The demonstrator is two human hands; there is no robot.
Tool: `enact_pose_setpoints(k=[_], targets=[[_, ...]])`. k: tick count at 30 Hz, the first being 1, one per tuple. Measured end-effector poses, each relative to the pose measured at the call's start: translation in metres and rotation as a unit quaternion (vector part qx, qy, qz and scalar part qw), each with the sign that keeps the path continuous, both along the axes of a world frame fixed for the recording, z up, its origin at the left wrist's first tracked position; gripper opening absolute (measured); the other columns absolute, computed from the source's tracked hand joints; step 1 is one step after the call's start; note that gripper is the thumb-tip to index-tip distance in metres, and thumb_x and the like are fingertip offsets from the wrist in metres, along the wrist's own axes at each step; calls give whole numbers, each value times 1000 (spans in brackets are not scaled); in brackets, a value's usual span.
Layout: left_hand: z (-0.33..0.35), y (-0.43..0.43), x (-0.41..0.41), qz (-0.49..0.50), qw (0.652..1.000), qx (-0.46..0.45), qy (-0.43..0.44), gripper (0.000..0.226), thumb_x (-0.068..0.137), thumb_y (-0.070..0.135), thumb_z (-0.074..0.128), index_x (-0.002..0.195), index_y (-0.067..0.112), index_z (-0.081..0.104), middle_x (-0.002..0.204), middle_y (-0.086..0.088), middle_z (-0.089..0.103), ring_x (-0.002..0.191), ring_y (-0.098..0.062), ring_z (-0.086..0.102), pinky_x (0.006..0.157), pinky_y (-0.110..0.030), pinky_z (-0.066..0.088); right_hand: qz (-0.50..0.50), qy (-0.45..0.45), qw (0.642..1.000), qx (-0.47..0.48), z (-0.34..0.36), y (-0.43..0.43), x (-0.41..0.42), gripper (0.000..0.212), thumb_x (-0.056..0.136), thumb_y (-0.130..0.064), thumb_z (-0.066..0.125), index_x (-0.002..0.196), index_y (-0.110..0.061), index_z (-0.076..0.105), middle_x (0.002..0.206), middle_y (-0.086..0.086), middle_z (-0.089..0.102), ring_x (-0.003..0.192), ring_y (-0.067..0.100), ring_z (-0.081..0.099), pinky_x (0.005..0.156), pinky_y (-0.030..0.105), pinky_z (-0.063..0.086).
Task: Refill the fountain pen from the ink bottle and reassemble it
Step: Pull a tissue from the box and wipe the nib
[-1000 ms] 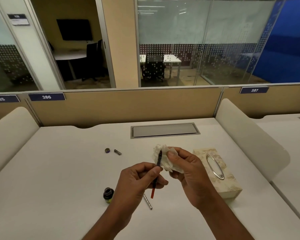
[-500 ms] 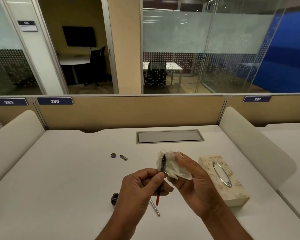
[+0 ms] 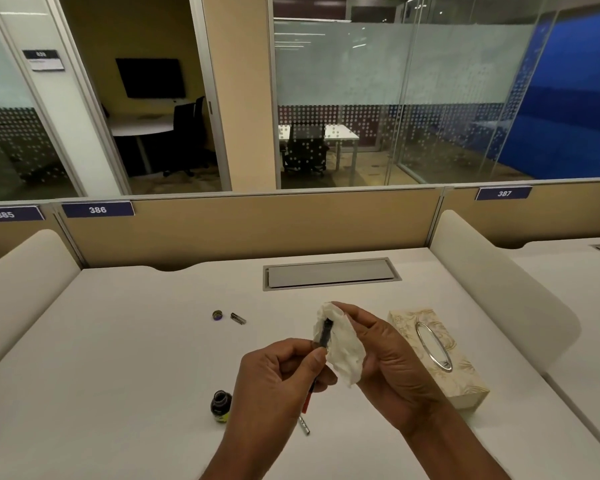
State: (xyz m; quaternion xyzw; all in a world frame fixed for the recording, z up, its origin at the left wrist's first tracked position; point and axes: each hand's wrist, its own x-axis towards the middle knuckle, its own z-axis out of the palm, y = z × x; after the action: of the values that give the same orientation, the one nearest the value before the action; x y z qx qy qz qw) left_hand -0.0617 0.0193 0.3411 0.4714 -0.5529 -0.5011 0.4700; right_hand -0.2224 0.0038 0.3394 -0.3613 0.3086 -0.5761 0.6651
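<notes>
1. Pinching one pen section [image 3: 324,336] between thumb and forefinger, the left hand [image 3: 281,379] has its grip closed on the barrel; the red lower end pokes out beneath the hand.
2. The right hand [image 3: 385,355] curls its grip round one crumpled white tissue [image 3: 343,351], cupped against the pen's dark upper end.
3. One open ink bottle [image 3: 220,405] stands on the white surface [image 3: 118,358], just left of the left wrist.
4. One slim metal pen part [image 3: 304,426] lies below the hands.
5. Two small pieces lie farther back: a round cap [image 3: 217,315] and a short metal piece [image 3: 238,318].
6. One patterned tissue box [image 3: 465,379] sits at the right.
</notes>
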Motion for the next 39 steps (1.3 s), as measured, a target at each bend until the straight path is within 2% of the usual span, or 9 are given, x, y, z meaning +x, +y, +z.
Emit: enact_pose_setpoints(k=[6, 14, 18, 21, 26, 32, 34, 36, 39], targets=[[-1, 5, -9, 9, 998, -24, -50, 17, 89, 12, 74, 85, 28, 78, 70, 4, 81, 68, -13, 78, 69, -23, 63, 12, 20, 1000, 10, 4, 2, -14, 31, 70, -20, 77, 99, -8, 79, 98, 13, 76, 88, 22, 74, 72, 28, 60], [1, 12, -15, 16, 989, -76, -123, 28, 88, 15, 76, 88, 44, 75, 79, 19, 81, 76, -3, 78, 77, -24, 62, 8, 60, 998, -24, 1, 3, -22, 17, 82, -13, 64, 91, -10, 79, 89, 8, 75, 85, 19, 73, 77, 29, 59], [6, 15, -17, 8, 983, -90, -161, 27, 88, 21, 76, 88, 48, 71, 81, 26, 78, 75, 2, 76, 78, -19, 61, -12, 51, 998, -36, -5, 4, -22, 17, 77, -17, 68, 89, -10, 79, 87, 6, 74, 82, 17, 72, 75, 26, 58], [9, 16, -15, -20, 985, -54, -161, 17, 90, 24, 74, 91, 41, 76, 78, 17, 80, 76, -3, 77, 81, -24, 63, 0, 22, 999, -37, -11, 4, -27, 19, 72, -21, 74, 87, -10, 79, 85, 5, 74, 80, 15, 72, 73, 24, 57], [22, 16, -11, -77, 985, 13, -154, 12, 94, 23, 69, 95, 27, 81, 72, 5, 80, 74, -11, 77, 75, -29, 65, 38, 8, 998, -45, -21, 5, -33, 41, 64, -37, 92, 92, -11, 77, 90, 5, 71, 86, 18, 69, 80, 28, 56], [38, 15, -7, -128, 984, 110, -64, 15, 94, 16, 68, 90, 14, 82, 75, -13, 80, 71, -24, 79, 68, -26, 63, 52, -92, 994, -20, -31, 8, -29, 50, 45, -35, 101, 85, -12, 82, 87, 7, 77, 81, 18, 75, 74, 29, 61], [40, 16, -6, -134, 982, 124, -41, 15, 93, 14, 69, 88, 9, 82, 75, -18, 79, 71, -29, 79, 67, -29, 64, 71, -171, 983, 6, -35, 6, -28, 36, 69, -22, 92, 97, -6, 78, 95, 10, 75, 90, 21, 73, 83, 33, 59], [40, 18, -6, -135, 982, 128, -23, 14, 91, 14, 70, 87, 6, 82, 74, -21, 79, 73, -34, 78, 69, -34, 65, 58, -214, 975, 4, -32, 2, -26, 23, 99, -14, 58, 116, -2, 68, 112, 11, 69, 110, 22, 65, 103, 35, 48], [40, 18, -7, -135, 984, 115, -11, 19, 83, 23, 72, 88, 7, 81, 74, -19, 79, 72, -31, 79, 68, -33, 65, 1, -210, 978, 17, -31, 4, -30, 35, 108, -17, 34, 129, -4, 59, 127, 10, 62, 127, 21, 53, 117, 35, 29]])
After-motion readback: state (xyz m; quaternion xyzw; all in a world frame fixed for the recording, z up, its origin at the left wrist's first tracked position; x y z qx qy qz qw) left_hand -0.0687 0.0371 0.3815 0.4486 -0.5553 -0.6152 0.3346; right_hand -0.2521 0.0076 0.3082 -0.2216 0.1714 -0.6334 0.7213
